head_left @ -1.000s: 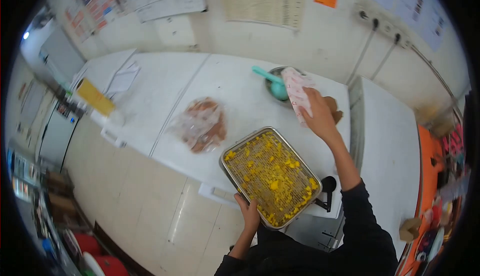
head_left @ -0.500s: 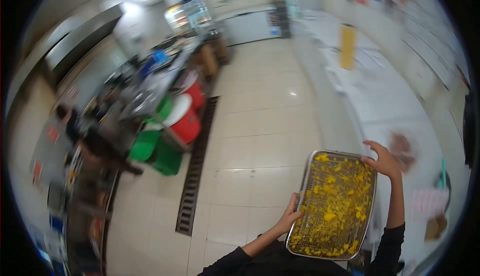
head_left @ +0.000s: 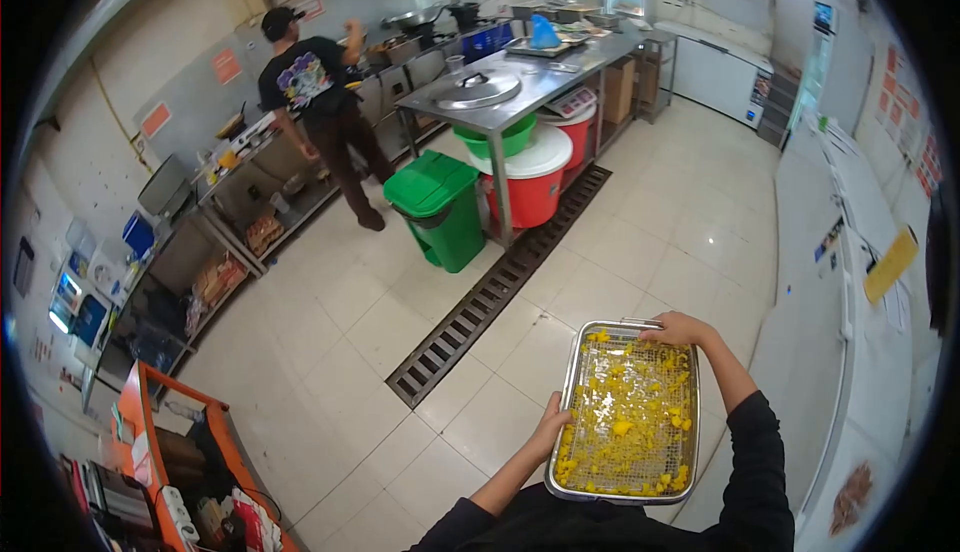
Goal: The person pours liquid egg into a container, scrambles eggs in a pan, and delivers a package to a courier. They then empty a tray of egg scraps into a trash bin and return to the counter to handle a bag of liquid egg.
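Observation:
A rectangular metal tray (head_left: pixel 572 372) with a wire mesh inside is held in front of my body, above the floor. Yellow crumbs (head_left: pixel 622 428) of varied size are scattered over its mesh. My left hand (head_left: pixel 547 428) grips the tray's left rim, thumb on top. At the far right corner, my right hand (head_left: pixel 680 330) is closed over the rim near a wire handle. The undersides of both hands are hidden by the tray.
A floor drain grate (head_left: pixel 500 287) runs past a green bin (head_left: pixel 436 210) and red buckets (head_left: pixel 525 192) under a steel table (head_left: pixel 590 57). Another person (head_left: pixel 320 102) stands at the stoves. White chest freezers (head_left: pixel 815 262) line the right; an orange cart (head_left: pixel 150 422) stands at lower left.
My view has swung left, away from the white counter on the right. The tray stays in both hands, now above the floor. The other person stands more upright in view.

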The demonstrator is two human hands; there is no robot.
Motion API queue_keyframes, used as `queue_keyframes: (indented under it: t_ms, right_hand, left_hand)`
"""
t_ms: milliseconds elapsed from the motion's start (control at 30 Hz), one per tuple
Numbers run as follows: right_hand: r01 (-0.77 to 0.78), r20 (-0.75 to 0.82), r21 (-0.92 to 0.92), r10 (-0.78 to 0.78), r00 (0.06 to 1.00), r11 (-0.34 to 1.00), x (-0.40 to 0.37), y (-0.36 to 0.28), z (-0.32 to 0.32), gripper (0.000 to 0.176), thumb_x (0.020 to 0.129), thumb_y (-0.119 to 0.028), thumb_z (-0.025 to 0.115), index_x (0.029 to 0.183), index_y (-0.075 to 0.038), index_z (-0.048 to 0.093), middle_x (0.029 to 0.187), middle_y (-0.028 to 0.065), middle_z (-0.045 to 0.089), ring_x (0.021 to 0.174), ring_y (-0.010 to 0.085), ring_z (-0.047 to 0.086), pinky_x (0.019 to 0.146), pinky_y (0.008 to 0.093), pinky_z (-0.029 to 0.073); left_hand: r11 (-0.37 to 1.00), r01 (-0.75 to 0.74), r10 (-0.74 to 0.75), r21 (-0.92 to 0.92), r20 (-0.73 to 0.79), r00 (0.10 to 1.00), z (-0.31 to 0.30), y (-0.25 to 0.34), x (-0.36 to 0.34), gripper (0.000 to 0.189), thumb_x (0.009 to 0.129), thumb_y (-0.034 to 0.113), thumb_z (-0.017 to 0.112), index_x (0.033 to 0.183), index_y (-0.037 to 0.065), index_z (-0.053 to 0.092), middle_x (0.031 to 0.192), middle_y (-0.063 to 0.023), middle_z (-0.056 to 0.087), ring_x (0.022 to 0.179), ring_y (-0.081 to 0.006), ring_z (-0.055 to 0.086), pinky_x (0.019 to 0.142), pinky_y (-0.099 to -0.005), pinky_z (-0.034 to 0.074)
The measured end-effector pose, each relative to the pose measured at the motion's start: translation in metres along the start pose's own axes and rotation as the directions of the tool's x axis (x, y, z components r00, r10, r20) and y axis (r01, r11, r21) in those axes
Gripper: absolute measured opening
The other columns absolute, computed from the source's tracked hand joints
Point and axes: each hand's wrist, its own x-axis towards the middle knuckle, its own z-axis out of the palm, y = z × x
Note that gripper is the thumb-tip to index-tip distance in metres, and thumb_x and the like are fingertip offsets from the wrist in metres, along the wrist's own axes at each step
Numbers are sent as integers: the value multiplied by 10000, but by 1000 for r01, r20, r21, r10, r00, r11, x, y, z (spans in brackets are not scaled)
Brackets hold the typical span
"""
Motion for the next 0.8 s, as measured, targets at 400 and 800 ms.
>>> queue_keyframes:
  t_ms: [400,800]
  right_hand:
    - [175,-128,158,-155,980,972,384,-95,-103,420,738,-416,476,831,-18,568,748,142,579,684,241,555,630,311,420]
    - [91,51,372,-118,992,924,560,-356,44,509,766,-453,381,965,3,487,837,222,533,807,343,511,703,399,393]
  left_hand:
    - [667,-269,175,-695,-205,963,-245,196,173,624,762,515,303,1089,-4,414,1106,-158,435,981,-278,445,861,-356,338]
    - [747,-653,209,-129,-886,414,-503,299,62,560,782,456,317,1102,3,391,1063,-136,461,925,-260,475,784,-372,401]
